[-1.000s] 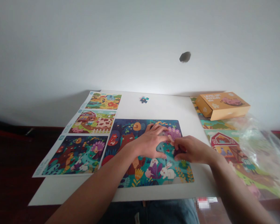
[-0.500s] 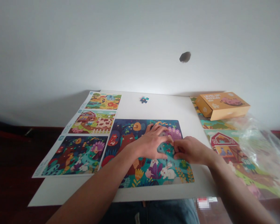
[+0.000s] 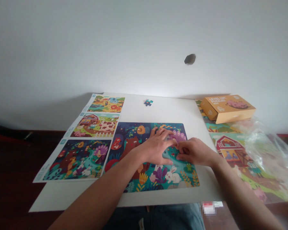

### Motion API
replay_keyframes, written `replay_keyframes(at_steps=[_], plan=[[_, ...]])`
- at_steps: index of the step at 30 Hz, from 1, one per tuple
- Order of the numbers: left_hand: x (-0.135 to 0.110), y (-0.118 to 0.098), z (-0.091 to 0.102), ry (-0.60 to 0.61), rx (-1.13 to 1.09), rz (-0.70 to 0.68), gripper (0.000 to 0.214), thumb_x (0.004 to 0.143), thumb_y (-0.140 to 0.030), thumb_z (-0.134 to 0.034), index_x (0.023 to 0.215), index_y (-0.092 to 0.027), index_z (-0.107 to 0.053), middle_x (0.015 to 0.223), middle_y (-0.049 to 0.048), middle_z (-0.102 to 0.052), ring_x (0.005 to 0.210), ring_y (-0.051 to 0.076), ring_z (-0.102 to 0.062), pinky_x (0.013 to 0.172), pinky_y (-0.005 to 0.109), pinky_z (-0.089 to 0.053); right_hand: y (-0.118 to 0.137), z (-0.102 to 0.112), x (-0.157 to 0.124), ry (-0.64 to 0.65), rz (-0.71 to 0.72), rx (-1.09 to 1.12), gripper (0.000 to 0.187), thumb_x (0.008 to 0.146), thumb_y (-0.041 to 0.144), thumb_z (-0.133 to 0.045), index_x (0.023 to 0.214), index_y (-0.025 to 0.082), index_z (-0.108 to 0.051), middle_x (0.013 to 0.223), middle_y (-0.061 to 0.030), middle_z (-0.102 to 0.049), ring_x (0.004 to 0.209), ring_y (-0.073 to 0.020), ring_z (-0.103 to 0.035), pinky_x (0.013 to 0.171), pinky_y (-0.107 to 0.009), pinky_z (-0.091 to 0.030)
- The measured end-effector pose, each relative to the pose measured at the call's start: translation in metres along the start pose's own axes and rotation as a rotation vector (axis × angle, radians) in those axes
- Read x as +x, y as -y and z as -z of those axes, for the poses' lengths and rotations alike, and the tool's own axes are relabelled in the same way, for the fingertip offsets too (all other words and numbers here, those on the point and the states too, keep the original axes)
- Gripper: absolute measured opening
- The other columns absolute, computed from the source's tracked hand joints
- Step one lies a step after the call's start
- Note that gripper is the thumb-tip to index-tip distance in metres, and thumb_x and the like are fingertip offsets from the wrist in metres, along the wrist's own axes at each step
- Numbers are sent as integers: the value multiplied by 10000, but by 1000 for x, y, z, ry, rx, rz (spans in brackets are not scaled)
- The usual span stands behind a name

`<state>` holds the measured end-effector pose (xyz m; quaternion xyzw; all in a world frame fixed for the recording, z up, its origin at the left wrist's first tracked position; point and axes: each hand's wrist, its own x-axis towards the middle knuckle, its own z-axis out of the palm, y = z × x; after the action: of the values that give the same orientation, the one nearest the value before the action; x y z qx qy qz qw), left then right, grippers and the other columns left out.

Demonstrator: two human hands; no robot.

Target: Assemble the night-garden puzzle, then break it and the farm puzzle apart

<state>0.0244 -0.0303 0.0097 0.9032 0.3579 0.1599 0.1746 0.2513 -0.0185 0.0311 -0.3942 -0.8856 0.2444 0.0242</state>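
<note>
Though flat, puzzle [image 3: 158, 176] lengthwise L-to-R

**Pale wall [image 3: 110, 48] above a white table [image 3: 175, 110]**

The wall fills the far side of the room, plain and greyish white. Right of centre it bears one dark, rounded patch [image 3: 190, 59]; whether hole or mark is unclear. The table's far edge runs close along its foot. Light falls brightest on the wall just above that edge and dims toward the top and the left, where a soft shadow [image 3: 69, 107] spreads. Dark reddish-brown floor [image 3: 9, 198] lies left of the table; a browner stretch shows at near right.
</note>
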Motion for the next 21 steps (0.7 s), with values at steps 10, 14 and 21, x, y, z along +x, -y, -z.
replay_keyframes(at_steps=[10,14,21], plan=[[3,9,-8,-181,-54,87,462,791,-471,-660,1196,-254,-614,1334,114,-482,1267,333,-393,1064,526,-320,-23,19,95,-402,22,107,216,874,297,-586,1047,196,-667,1035,-55,-653,796,-140,-617,759,-257,-464],[8,20,-10,-325,-161,116,305,822,-150,-548,1096,-215,-665,1170,91,-587,1160,251,-503,1029,423,-393,-12,15,182,-453,-157,13,418,869,384,-606,1222,161,-586,1235,-115,-591,950,-183,-620,875,-288,-460],[6,45,-3,-730,-421,521,424,621,48,-391,837,-184,-672,826,23,-663,784,156,-610,746,281,-480,11,21,264,-232,-319,-79,603,700,375,-779,1219,154,-567,1192,-161,-626,1072,-267,-594,842,-328,-474]])
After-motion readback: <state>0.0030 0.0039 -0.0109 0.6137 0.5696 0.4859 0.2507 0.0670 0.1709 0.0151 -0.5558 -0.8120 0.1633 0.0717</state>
